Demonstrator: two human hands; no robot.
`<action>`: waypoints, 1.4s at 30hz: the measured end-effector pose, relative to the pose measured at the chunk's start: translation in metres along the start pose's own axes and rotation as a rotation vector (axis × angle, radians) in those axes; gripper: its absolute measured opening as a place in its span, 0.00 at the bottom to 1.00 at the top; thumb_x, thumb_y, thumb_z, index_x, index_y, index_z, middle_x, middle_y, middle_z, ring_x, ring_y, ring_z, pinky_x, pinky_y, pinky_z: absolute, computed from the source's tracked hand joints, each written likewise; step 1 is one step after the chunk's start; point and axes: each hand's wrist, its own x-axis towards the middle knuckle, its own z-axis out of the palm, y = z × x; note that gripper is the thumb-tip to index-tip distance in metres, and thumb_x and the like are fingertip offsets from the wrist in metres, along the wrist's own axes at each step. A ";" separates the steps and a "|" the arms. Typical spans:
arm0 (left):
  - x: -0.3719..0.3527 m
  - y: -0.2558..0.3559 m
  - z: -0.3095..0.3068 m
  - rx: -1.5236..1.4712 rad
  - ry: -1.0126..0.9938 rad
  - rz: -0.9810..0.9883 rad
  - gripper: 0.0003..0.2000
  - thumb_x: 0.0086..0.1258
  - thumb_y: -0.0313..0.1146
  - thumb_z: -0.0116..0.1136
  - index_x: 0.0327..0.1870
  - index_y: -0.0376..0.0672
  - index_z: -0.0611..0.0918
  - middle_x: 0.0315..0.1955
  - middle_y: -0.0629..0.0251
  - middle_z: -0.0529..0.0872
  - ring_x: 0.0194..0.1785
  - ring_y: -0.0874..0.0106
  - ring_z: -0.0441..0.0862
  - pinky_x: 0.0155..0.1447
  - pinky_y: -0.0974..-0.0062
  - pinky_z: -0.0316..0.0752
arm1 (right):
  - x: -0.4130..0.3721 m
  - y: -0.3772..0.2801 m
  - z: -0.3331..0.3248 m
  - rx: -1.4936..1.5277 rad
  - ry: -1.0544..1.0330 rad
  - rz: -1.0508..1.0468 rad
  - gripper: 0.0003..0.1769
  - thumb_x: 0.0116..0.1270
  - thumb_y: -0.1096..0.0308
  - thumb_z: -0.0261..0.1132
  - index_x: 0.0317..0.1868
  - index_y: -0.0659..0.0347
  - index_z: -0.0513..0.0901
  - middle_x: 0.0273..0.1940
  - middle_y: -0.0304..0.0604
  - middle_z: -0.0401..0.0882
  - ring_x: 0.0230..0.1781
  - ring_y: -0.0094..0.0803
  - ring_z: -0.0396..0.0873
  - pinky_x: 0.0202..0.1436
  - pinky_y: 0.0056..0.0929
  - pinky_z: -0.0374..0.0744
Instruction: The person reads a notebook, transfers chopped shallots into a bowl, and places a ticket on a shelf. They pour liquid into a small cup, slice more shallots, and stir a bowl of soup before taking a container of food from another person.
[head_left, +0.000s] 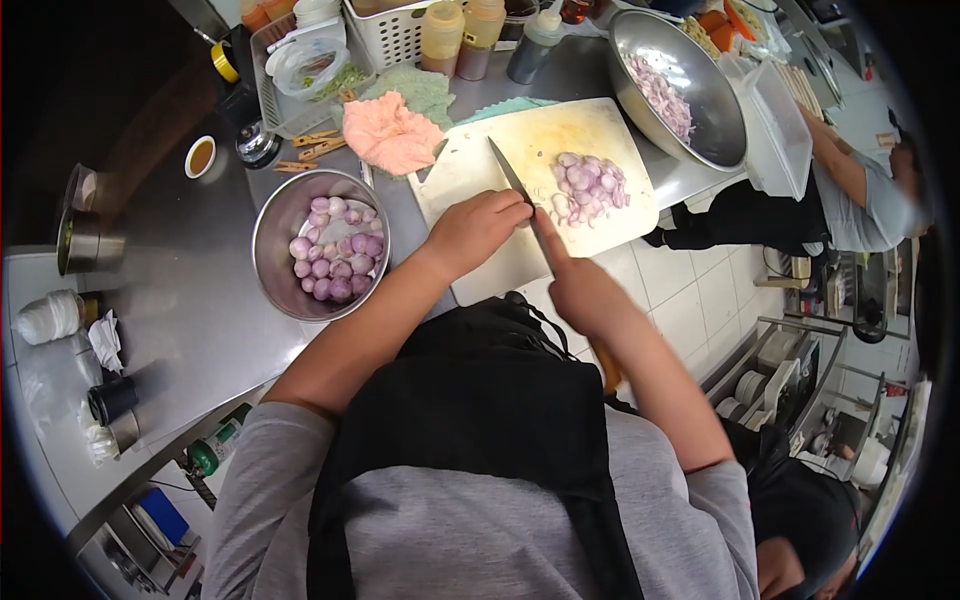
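Observation:
My right hand [588, 292] grips a kitchen knife [512, 178], index finger stretched along the blade, which slants across a white cutting board [470, 165]. My left hand [478, 232] is closed beside the blade, its fingertips against the board. Whatever it pinches is hidden by the fingers. To the right of the knife lies a pile of sliced shallots [592, 188]. A steel pot [262, 245] left of my left forearm holds several whole peeled shallots [340, 262].
Behind the board's right corner, a large steel bowl [715, 125] contains chopped shallots [660, 97]. A pink cloth [392, 132], clothespins [318, 146] and squeeze bottles [440, 38] stand or lie beyond the board. A sauce cup [201, 157] is at left. Another person [865, 195] stands at right.

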 end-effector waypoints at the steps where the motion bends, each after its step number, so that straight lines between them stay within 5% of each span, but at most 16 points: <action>1: -0.001 0.000 0.000 -0.023 -0.012 -0.006 0.10 0.67 0.29 0.57 0.48 0.47 0.83 0.47 0.69 0.83 0.49 0.65 0.84 0.48 0.65 0.82 | 0.007 0.002 0.013 0.015 0.026 0.032 0.54 0.63 0.77 0.58 0.84 0.53 0.36 0.33 0.65 0.84 0.38 0.60 0.84 0.46 0.53 0.79; 9: -0.001 -0.004 0.003 -0.030 -0.051 -0.015 0.13 0.64 0.24 0.63 0.49 0.47 0.85 0.48 0.69 0.84 0.51 0.65 0.85 0.49 0.67 0.82 | -0.024 -0.022 -0.057 -0.014 -0.191 0.096 0.48 0.69 0.74 0.55 0.83 0.55 0.39 0.40 0.67 0.84 0.42 0.60 0.84 0.51 0.51 0.79; 11: -0.002 -0.004 0.003 -0.020 -0.026 0.004 0.13 0.64 0.24 0.63 0.49 0.47 0.85 0.49 0.69 0.84 0.51 0.65 0.84 0.50 0.67 0.83 | -0.022 -0.014 -0.045 -0.023 -0.097 0.046 0.47 0.68 0.78 0.51 0.84 0.51 0.41 0.30 0.64 0.83 0.27 0.51 0.83 0.40 0.47 0.81; 15: -0.003 -0.005 0.002 -0.026 -0.064 -0.018 0.13 0.64 0.25 0.64 0.49 0.47 0.85 0.49 0.69 0.84 0.51 0.65 0.84 0.50 0.66 0.82 | -0.023 -0.018 -0.042 0.064 -0.133 0.086 0.48 0.67 0.77 0.53 0.84 0.51 0.39 0.30 0.64 0.83 0.28 0.54 0.83 0.39 0.49 0.80; 17: -0.003 -0.005 0.002 -0.024 -0.021 -0.007 0.13 0.64 0.25 0.64 0.49 0.48 0.85 0.49 0.69 0.84 0.51 0.65 0.84 0.50 0.66 0.82 | -0.016 -0.017 -0.026 0.009 -0.079 0.065 0.50 0.67 0.75 0.56 0.83 0.55 0.37 0.38 0.66 0.85 0.40 0.61 0.84 0.49 0.52 0.79; 20: -0.003 -0.004 0.002 -0.062 -0.051 -0.042 0.13 0.64 0.25 0.64 0.49 0.48 0.85 0.49 0.70 0.84 0.50 0.65 0.84 0.50 0.66 0.82 | 0.011 -0.014 0.013 0.038 0.040 0.093 0.51 0.67 0.75 0.57 0.83 0.56 0.37 0.35 0.67 0.84 0.38 0.62 0.84 0.48 0.53 0.79; 26: -0.005 -0.007 0.004 -0.024 -0.031 -0.010 0.13 0.64 0.25 0.64 0.49 0.48 0.84 0.49 0.69 0.84 0.50 0.65 0.85 0.50 0.67 0.82 | -0.020 -0.017 -0.045 0.081 -0.100 0.049 0.49 0.68 0.74 0.57 0.83 0.56 0.39 0.35 0.66 0.84 0.37 0.62 0.83 0.47 0.53 0.79; 28: -0.006 -0.008 0.005 -0.032 -0.021 -0.004 0.13 0.64 0.25 0.64 0.49 0.48 0.84 0.49 0.70 0.84 0.50 0.65 0.85 0.50 0.67 0.82 | -0.029 -0.018 -0.047 0.026 -0.124 0.053 0.47 0.69 0.77 0.52 0.84 0.50 0.40 0.29 0.60 0.83 0.18 0.42 0.81 0.28 0.39 0.82; 32: -0.004 -0.003 0.000 -0.027 -0.001 -0.003 0.10 0.66 0.28 0.59 0.47 0.49 0.83 0.46 0.71 0.83 0.50 0.65 0.84 0.49 0.65 0.83 | -0.017 -0.015 -0.016 0.029 -0.018 0.024 0.50 0.65 0.75 0.57 0.83 0.56 0.39 0.32 0.66 0.84 0.34 0.62 0.83 0.44 0.53 0.79; 34: -0.005 -0.003 0.001 -0.049 -0.009 -0.019 0.10 0.66 0.28 0.59 0.47 0.49 0.83 0.46 0.71 0.83 0.50 0.65 0.84 0.49 0.65 0.83 | 0.009 -0.002 0.028 0.042 0.108 0.037 0.52 0.63 0.77 0.57 0.84 0.54 0.39 0.31 0.67 0.83 0.33 0.62 0.83 0.42 0.55 0.79; 42: -0.004 -0.004 0.001 -0.013 -0.018 -0.013 0.13 0.64 0.25 0.65 0.48 0.49 0.84 0.49 0.70 0.84 0.50 0.66 0.85 0.48 0.67 0.83 | 0.002 -0.007 -0.008 0.058 0.048 -0.020 0.50 0.66 0.74 0.57 0.83 0.55 0.39 0.34 0.69 0.84 0.37 0.62 0.84 0.47 0.54 0.79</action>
